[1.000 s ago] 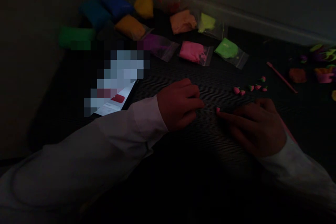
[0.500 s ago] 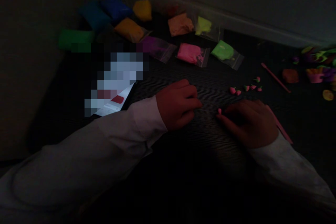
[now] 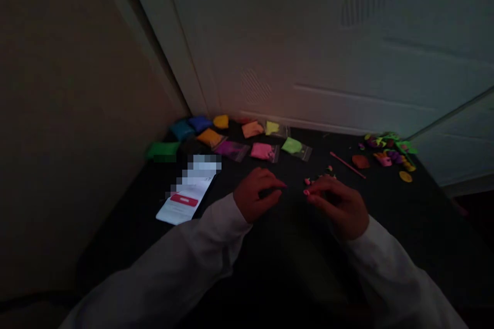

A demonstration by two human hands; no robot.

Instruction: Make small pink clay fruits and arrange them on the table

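Observation:
My left hand (image 3: 258, 194) hovers over the dark table with thumb and forefinger apart, and I see nothing between them. Opposite it, the fingertips of my right hand (image 3: 341, 208) pinch a small pink piece of clay (image 3: 306, 192). Just behind those fingers lie several tiny pink clay pieces with green tops, like little strawberries (image 3: 307, 181); my right hand partly hides them. A pink stick tool (image 3: 347, 164) rests further back on the right. The picture is dim, so fine detail of the pinched piece is hard to make out.
A lit phone (image 3: 189, 193) lies left of my left hand. Along the back are bags of coloured clay, among them a pink bag (image 3: 263, 151) and a green bag (image 3: 292, 145). An orange-brown lump (image 3: 360, 161) and finished-looking colourful clay pieces (image 3: 384, 158) sit at right, before a pale wall (image 3: 309, 51).
The view has tilted up, showing more wall. My left hand's thumb and forefinger have parted from a curled pose. My right hand still pinches the pink clay, now nearer the left hand.

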